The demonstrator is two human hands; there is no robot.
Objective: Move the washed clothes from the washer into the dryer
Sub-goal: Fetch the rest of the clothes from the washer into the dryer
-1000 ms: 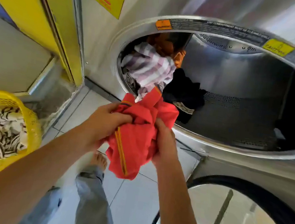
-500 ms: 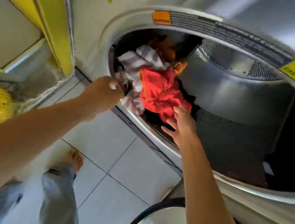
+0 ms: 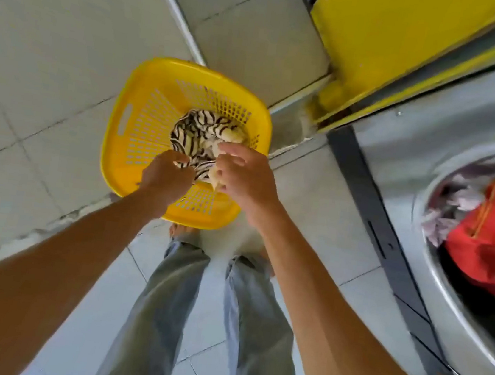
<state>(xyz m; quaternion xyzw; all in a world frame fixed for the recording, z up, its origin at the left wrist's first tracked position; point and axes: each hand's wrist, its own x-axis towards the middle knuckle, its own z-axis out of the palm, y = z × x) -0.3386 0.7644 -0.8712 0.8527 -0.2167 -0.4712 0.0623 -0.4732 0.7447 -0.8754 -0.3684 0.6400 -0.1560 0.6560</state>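
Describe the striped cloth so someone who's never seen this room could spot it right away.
Find the yellow basket on the tiled floor, left of the steel drum opening. The striped cloth lies bunched inside it, under both hands. It is the only thing in the basket, cream with dark zebra-like stripes, unlike the red garment in the drum.

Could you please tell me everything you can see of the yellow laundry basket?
The yellow basket looks like glossy plastic, with a rounded square rim, slotted walls and a handle cutout. It sits upright on the tiled floor. One black-and-cream striped garment lies inside, and the left hand and right hand are reaching into it.
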